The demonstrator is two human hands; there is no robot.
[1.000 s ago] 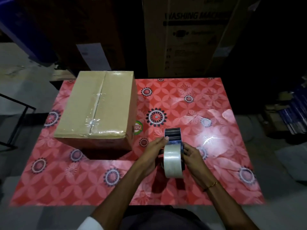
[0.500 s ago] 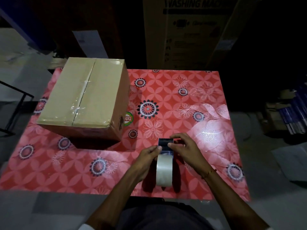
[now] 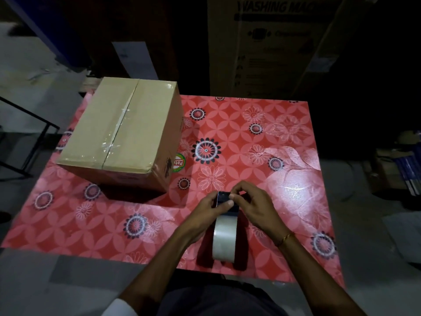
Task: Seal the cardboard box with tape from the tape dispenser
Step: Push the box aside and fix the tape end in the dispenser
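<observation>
A brown cardboard box (image 3: pixel 123 133) stands at the back left of the table, flaps closed, with clear tape lying along its top seam. A tape dispenser (image 3: pixel 224 233) with a roll of clear tape is held near the table's front edge, right of centre. My left hand (image 3: pixel 206 209) grips the dispenser's left side near its dark front end. My right hand (image 3: pixel 252 202) is closed over that front end, thumb and forefinger pinching at the tape edge. Both hands are well apart from the box.
The table (image 3: pixel 262 137) wears a red floral cover. A large printed washing machine carton (image 3: pixel 273 44) stands behind it. A black metal frame (image 3: pixel 27 137) is on the floor at the left, and stacked items (image 3: pixel 401 169) sit at the right.
My right hand has moved from the dispenser's right side up onto its front end. The dispenser has come slightly nearer to me. The view has shifted; the box has not moved on the table.
</observation>
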